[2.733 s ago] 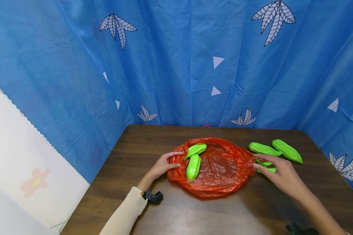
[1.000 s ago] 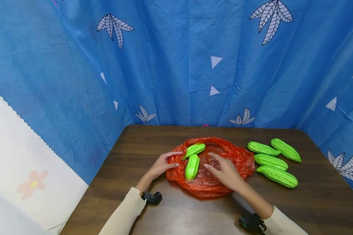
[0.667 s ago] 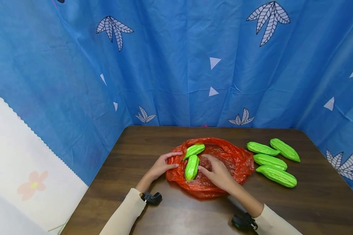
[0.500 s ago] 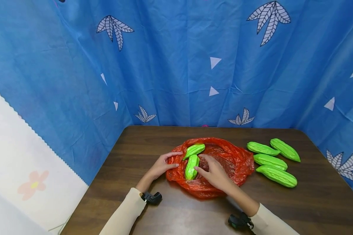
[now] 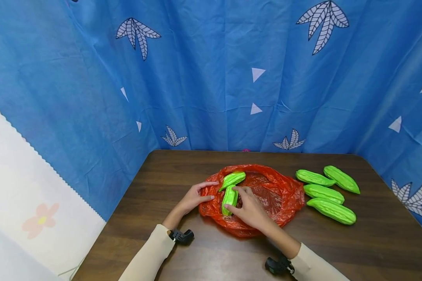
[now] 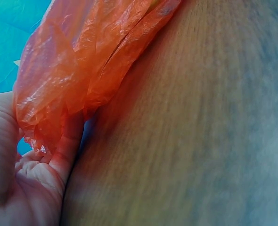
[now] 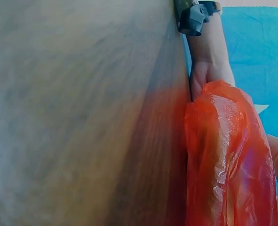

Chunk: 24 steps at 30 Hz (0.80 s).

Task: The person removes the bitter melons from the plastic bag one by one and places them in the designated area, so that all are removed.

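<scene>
A red plastic bag (image 5: 291, 197) lies spread on the table with its mouth facing up. My left hand (image 5: 193, 200) holds its left rim between thumb and fingers; the left wrist view shows the thin plastic (image 6: 63, 89) between them. Inside the bag, at its left side, are two bright green ridged bitter melons. My right hand (image 5: 249, 208) reaches in over the near bitter melon (image 5: 230, 197), thumb and fingertips pinching it across. The far bitter melon (image 5: 233, 178) lies just behind it, untouched. In the right wrist view the bag (image 7: 224, 165) hides the right fingertips.
Several more bitter melons (image 5: 332, 210) lie grouped on the wooden table (image 5: 204, 257) to the right of the bag. A blue curtain (image 5: 211, 78) hangs behind the table, and a white cloth (image 5: 31, 187) is at the left.
My right hand has let go of the bag's right rim and moved left into the bag, onto the near bitter melon. My left hand stays on the rim.
</scene>
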Tool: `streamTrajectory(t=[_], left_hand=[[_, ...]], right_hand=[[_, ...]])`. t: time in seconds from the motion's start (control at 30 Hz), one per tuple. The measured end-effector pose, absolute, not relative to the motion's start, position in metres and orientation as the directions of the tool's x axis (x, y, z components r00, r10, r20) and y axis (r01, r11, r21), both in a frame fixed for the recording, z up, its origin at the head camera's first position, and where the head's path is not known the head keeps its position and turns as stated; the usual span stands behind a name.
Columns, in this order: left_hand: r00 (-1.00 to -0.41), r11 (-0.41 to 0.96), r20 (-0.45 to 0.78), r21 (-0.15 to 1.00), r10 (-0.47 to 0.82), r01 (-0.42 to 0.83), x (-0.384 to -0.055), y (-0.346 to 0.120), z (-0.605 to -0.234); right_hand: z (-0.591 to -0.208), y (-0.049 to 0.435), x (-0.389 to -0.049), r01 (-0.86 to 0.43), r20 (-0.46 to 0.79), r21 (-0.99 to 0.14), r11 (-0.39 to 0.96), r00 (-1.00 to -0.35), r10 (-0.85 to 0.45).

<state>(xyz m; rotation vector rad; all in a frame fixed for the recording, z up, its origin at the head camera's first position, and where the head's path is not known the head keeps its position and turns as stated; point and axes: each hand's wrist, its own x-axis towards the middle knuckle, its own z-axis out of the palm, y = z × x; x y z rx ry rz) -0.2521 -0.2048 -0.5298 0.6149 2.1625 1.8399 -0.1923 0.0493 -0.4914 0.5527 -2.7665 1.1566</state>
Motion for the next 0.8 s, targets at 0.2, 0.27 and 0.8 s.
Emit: streamTrajectory(t=[0.2,0.27,0.8], left_hand=[[-0.885,0.136,0.096,0.975,0.456,0.176,-0.254,-0.206,-0.53],[-0.884,0.139,0.102,0.973,0.456,0.184,-0.254,-0.206,-0.53],[-0.881,0.13,0.093,0.977,0.463,0.172,-0.253,-0.205,-0.53]], right_hand=[[-0.491,0.046,-0.192,-0.343,0.188,-0.658,0.671,-0.937,-0.294],[-0.49,0.044,-0.192,-0.333,0.178,-0.649,0.684,-0.94,-0.29],[-0.49,0.038,-0.191,-0.312,0.149,-0.592,0.743,-0.949,-0.28]])
